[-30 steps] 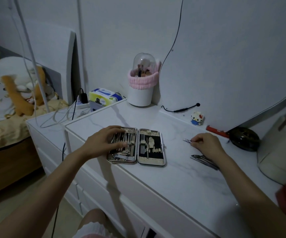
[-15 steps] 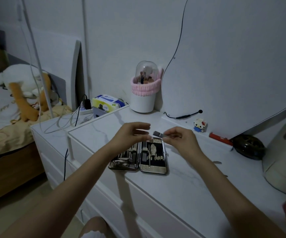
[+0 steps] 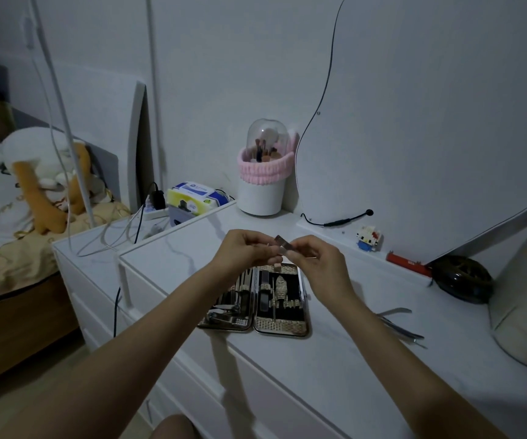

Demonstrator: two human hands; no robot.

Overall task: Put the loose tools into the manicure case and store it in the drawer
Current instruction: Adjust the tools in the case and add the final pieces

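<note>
The manicure case (image 3: 281,326) lies open flat near the front edge of the white dresser top (image 3: 335,369), with metal tools strapped in both halves. Above its far end, my left hand (image 3: 243,253) and my right hand (image 3: 316,261) hold one small flat metal tool (image 3: 282,243) between their fingertips. More loose metal tools (image 3: 398,326) lie on the dresser top to the right of the case. The drawer fronts (image 3: 256,391) below the top are closed.
A white brush holder with a pink band (image 3: 263,172) stands at the back. A small toy figure (image 3: 368,237), a red item (image 3: 408,259) and a dark round object (image 3: 462,282) line the back right. A tissue pack (image 3: 197,196), cables and a bed are at left.
My right hand picked a small tool off the dresser top and brought it over the case. My left hand left the case and rose to meet it; both now hold the tool.
</note>
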